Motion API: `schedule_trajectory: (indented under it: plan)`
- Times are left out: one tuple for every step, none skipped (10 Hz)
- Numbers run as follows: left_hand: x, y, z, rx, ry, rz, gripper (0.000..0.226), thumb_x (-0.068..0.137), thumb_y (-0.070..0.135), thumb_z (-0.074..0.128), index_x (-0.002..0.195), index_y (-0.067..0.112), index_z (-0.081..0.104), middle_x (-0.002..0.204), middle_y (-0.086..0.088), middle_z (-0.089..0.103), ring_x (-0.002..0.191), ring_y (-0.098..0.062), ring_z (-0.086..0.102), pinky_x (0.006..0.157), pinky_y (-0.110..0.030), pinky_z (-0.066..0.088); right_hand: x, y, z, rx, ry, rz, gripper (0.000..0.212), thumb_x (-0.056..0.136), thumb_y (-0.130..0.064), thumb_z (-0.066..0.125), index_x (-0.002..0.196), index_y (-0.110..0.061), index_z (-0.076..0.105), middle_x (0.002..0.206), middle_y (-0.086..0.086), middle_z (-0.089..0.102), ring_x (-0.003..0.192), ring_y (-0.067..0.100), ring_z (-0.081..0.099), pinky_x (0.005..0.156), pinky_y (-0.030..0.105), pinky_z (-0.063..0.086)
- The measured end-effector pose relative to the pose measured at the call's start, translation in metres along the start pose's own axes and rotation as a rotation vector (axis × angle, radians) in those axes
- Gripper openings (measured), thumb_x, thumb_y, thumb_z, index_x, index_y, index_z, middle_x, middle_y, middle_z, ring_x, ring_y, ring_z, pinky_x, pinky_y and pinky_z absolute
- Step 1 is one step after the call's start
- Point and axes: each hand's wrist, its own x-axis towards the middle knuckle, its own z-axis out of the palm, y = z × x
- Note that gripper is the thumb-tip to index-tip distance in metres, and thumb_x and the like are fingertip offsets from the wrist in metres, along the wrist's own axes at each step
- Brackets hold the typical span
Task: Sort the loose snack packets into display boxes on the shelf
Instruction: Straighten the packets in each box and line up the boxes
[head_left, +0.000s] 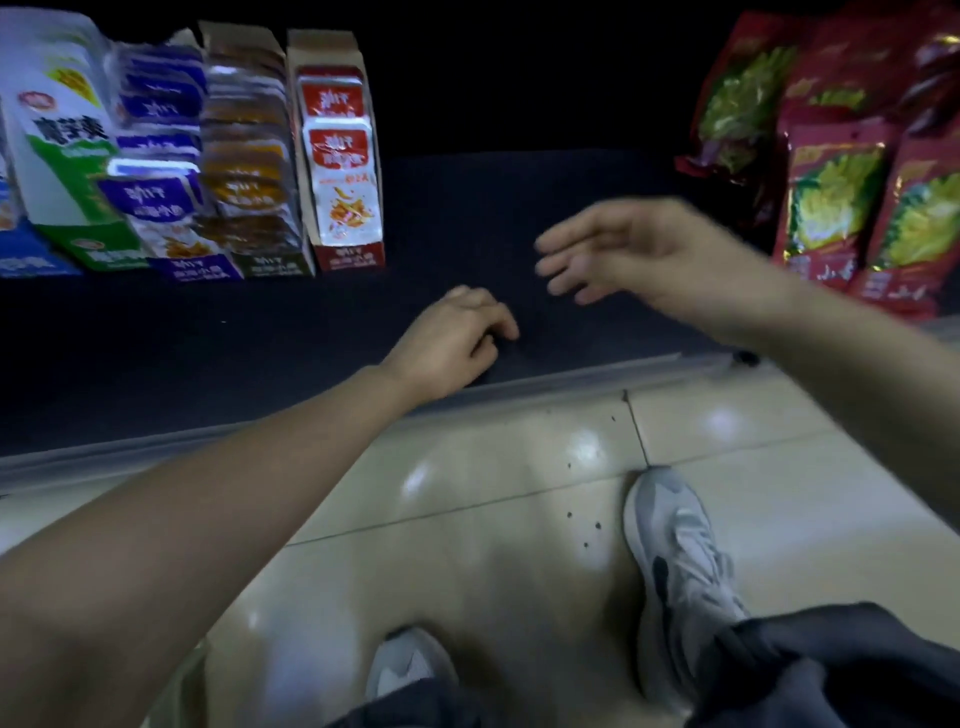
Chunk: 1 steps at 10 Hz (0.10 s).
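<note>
On the dark shelf (467, 208) at the left stand three open display boxes of snack packets: a purple one (161, 171), a brown one (249, 171) and a red one (340, 166). My left hand (452, 338) rests on the shelf near its front edge, fingers curled under, holding nothing that I can see. My right hand (623, 249) hovers above the bare middle of the shelf, blurred, fingers straight and pointing left, empty. Both hands are well to the right of the boxes.
A white and green carton (57, 135) leans at the far left. Red bags with green pictures (831, 182) are stacked at the right end of the shelf. Below the shelf's metal edge (519, 389) lies a tiled floor with my two grey shoes (675, 551).
</note>
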Motion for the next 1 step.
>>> schedule_trajectory:
  plan:
    - [0.0118,0.032,0.0186,-0.084,-0.251,0.195,0.03,0.091,0.011,0.048,0.114,0.022,0.065,0.111,0.003,0.062,0.107,-0.015,0.052,0.095,-0.029,0.042,-0.0598,-0.0387,-0.0306,0.116,0.172,-0.129,0.019,0.096,-0.005,0.05,0.111,-0.01,0.06,0.102,0.005,0.071,0.092,0.018,0.069,0.084,0.032,0.055]
